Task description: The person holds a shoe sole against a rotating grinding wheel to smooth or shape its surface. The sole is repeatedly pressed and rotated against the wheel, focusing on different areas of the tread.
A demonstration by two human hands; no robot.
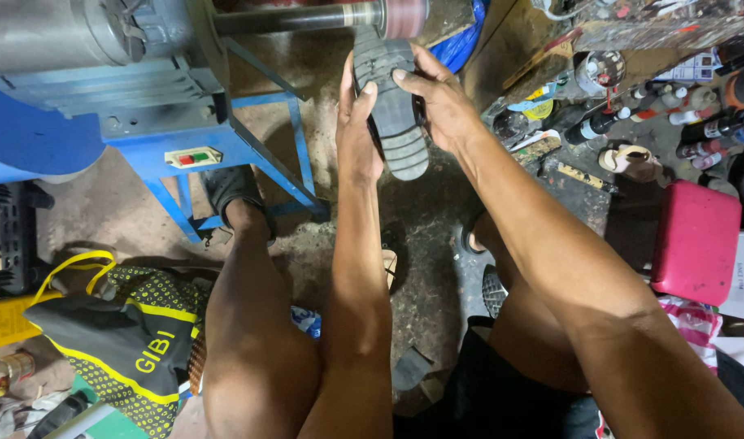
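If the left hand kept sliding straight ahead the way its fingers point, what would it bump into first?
Probably the spinning drum on the machine's shaft. The left hand points up along the black shoe sole, whose top edge already sits right by that drum. Depth is hard to judge from this view.

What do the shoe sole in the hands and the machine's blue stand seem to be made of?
Shoe sole: likely rubber, matt dark grey, with moulded ridged tread blocks; both the left hand and right hand grip it. Blue stand: looks like painted metal, with thin angled bars, straight edges and a dull, scuffed coat.
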